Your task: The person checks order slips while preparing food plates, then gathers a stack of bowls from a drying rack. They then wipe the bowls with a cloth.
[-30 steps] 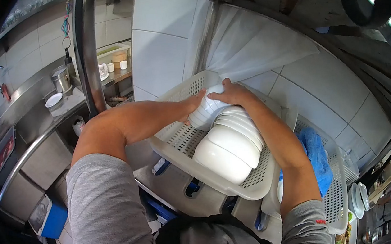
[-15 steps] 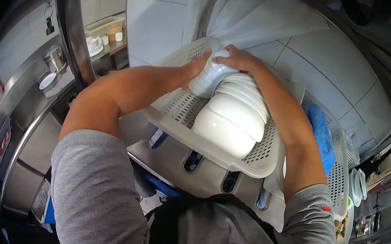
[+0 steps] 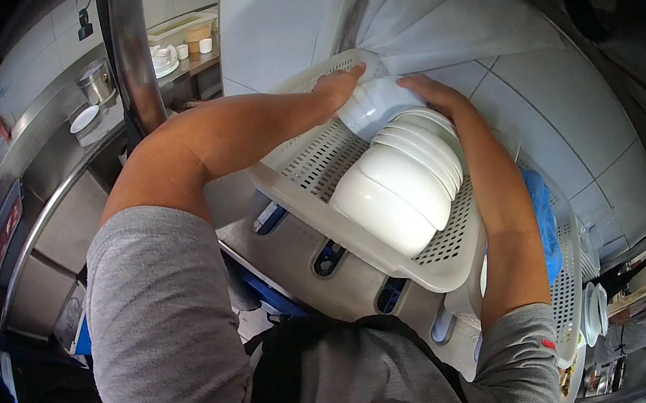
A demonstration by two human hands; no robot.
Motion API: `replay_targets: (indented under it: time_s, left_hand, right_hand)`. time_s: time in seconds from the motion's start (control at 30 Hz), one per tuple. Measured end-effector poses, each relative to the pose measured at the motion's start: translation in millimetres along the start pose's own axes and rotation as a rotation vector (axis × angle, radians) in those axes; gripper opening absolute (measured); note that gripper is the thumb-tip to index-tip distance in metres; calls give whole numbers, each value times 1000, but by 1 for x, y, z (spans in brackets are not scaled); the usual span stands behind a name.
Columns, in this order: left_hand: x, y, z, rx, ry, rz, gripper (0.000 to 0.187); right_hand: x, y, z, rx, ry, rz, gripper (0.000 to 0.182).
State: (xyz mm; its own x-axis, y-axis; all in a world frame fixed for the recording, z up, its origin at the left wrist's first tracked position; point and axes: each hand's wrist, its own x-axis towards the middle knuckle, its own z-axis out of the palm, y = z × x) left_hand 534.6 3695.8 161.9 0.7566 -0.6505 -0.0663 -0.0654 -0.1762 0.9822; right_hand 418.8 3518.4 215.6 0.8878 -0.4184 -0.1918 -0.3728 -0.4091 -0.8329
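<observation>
The nested stack of small, glossy white bowls (image 3: 378, 109), probably ceramic, lies inside the far end of the perforated off-white plastic basket (image 3: 456, 272); it looks stiff, fairly heavy, slippery and chippable, best held at both ends. The left hand (image 3: 341, 89) and right hand (image 3: 433, 92) curve against its opposite sides, though how firmly they close I cannot tell. Larger nested white bowls (image 3: 393, 194) lie just beside it.

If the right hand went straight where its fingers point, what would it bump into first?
Probably the far group of white bowls. The right hand points toward them and looks right at their edge, though depth is hard to judge here.
</observation>
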Motion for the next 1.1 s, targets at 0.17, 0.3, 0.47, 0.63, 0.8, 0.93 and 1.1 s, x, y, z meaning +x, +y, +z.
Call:
replay_targets:
  time_s: [0.17,0.3,0.47,0.63,0.8,0.93,1.1]
  left_hand:
    - [24,-6,0,171,-68,176,38]
    - [52,-6,-12,625,-99,409,28]
    - [7,23,-30,951,-313,552,50]
    - [-28,34,-21,1342,-292,683,81]
    - [-6,18,-21,1267,-523,1054,82]
    - [-42,22,-20,1368,-559,817,86]
    - [-55,40,-22,1404,-527,403,88]
  right_hand:
    - [20,17,-20,-308,-176,43,66]
    - [27,11,-9,-395,-240,-37,65]
    - [24,9,-2,-474,-204,-75,69]
    - [3,-9,3,-529,-252,-143,72]
    - [5,-9,17,-370,-313,-275,78]
    - [6,-13,21,-366,-363,-319,80]
    - [-7,-23,28,-361,-293,-244,68]
